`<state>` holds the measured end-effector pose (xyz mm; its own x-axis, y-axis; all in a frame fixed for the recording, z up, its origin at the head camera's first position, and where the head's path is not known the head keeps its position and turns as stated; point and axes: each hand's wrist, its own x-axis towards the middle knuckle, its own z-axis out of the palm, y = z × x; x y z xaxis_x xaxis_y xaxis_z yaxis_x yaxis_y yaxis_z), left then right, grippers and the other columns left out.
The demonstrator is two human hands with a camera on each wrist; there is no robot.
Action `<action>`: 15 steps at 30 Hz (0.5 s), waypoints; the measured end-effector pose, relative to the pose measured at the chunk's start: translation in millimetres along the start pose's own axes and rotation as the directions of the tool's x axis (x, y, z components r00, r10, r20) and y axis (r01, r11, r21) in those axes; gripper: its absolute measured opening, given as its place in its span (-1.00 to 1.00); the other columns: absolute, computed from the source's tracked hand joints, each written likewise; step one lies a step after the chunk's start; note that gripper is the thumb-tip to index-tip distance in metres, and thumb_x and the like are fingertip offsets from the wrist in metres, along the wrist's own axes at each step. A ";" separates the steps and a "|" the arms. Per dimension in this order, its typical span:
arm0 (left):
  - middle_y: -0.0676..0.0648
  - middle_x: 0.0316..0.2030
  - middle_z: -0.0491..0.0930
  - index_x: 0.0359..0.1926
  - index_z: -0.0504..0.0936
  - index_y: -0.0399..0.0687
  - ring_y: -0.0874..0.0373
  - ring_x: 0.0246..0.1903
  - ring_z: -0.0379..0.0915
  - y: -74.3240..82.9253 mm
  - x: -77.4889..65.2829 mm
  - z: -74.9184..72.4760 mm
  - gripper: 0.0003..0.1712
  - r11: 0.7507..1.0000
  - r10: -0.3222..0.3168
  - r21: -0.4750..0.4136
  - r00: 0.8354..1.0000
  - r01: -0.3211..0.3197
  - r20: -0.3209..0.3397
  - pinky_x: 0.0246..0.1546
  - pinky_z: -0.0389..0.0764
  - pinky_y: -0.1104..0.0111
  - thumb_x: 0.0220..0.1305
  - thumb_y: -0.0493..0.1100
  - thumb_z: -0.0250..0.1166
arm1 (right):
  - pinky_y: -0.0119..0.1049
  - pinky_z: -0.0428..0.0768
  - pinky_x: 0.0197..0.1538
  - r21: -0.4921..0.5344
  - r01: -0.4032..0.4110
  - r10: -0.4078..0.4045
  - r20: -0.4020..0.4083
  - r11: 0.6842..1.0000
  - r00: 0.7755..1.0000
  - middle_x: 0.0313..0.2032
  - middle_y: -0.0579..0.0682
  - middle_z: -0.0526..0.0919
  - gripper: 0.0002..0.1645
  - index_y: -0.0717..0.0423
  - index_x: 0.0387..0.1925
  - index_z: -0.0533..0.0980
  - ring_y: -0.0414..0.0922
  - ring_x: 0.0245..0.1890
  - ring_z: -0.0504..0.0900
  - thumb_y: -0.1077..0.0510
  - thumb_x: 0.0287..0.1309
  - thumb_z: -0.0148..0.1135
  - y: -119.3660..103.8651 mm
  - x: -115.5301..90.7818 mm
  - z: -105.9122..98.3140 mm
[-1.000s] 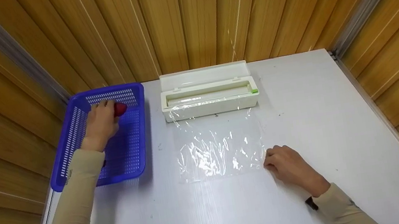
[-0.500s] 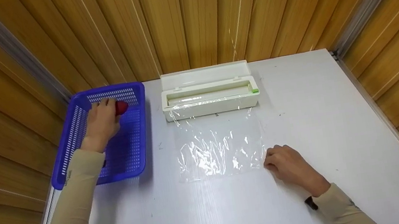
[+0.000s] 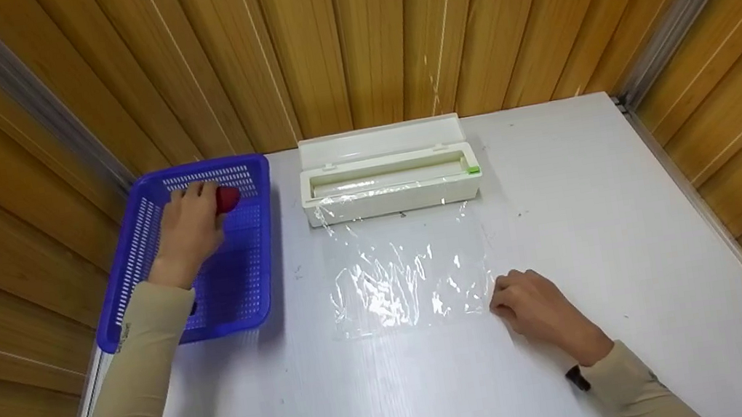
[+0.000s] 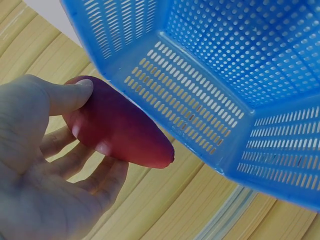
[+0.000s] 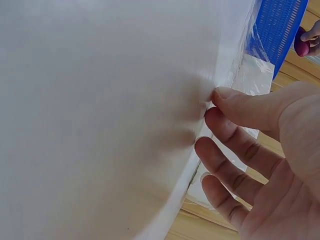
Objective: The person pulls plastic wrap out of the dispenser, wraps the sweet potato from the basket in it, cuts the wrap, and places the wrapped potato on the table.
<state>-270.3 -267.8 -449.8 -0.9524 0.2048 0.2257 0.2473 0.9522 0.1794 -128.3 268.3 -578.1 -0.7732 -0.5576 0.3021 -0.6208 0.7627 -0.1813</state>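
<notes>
My left hand (image 3: pixel 188 225) is over the far part of a blue plastic basket (image 3: pixel 271 245). It grips a smooth, dark red, tapered fruit or vegetable (image 4: pixel 122 125), thumb on one side and fingers on the other; in the left wrist view the narrow end overlaps the basket's rim. A sheet of clear cling film (image 3: pixel 390 286) lies spread on the white table, drawn from a white dispenser box (image 3: pixel 392 201) whose lid stands up. At the film's near right corner, my right hand (image 3: pixel 533 309) pinches the edge between thumb and forefinger, the other fingers curled beside it.
A green slider (image 3: pixel 473 169) sits at the dispenser's right end, and a film roll (image 3: pixel 389 180) lies inside the box. Wood-patterned walls (image 3: pixel 374 31) enclose the white table (image 3: pixel 605 203) at the back and both sides. The basket stands at the table's left edge.
</notes>
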 end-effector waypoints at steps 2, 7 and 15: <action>-0.51 0.19 0.57 0.30 0.49 -0.42 -0.50 0.09 0.52 1.2 -0.1 -0.5 -0.46 1.000 -0.006 -0.012 1.000 0.006 0.006 0.16 0.56 -0.33 0.36 -0.35 0.38 | -0.32 0.42 -0.36 0.001 0.003 -0.003 -0.006 1.000 1.000 -0.45 -0.16 0.67 -0.77 -0.01 -0.51 0.77 -0.13 -0.45 0.55 0.38 -0.01 0.60 0.3 -0.1 0.1; -0.49 0.23 0.55 0.33 0.48 -0.41 -0.49 0.14 0.49 4.6 -1.9 -2.3 -0.46 0.999 -0.014 -0.032 1.000 0.014 0.021 0.21 0.53 -0.34 0.39 -0.35 0.36 | -0.32 0.43 -0.34 0.015 -0.003 0.003 0.004 1.000 1.000 -0.45 -0.16 0.68 -0.77 -0.02 -0.50 0.78 -0.14 -0.43 0.56 0.38 -0.01 0.61 0.9 -0.1 -0.2; -0.51 0.20 0.56 0.30 0.49 -0.42 -0.50 0.12 0.49 11.5 -5.0 -7.2 -0.48 0.999 0.012 -0.041 1.000 -0.011 0.012 0.20 0.54 -0.34 0.39 -0.33 0.36 | -0.31 0.44 -0.34 0.021 -0.010 0.009 0.016 1.000 1.000 -0.44 -0.17 0.69 -0.79 -0.03 -0.48 0.80 -0.13 -0.43 0.57 0.36 0.00 0.61 0.3 0.4 -2.2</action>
<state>-261.3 -259.5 -442.0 -0.9516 0.2186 0.2160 0.2649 0.9399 0.2157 -128.6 269.1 -576.0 -0.7810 -0.5555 0.2853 -0.6158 0.7610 -0.2041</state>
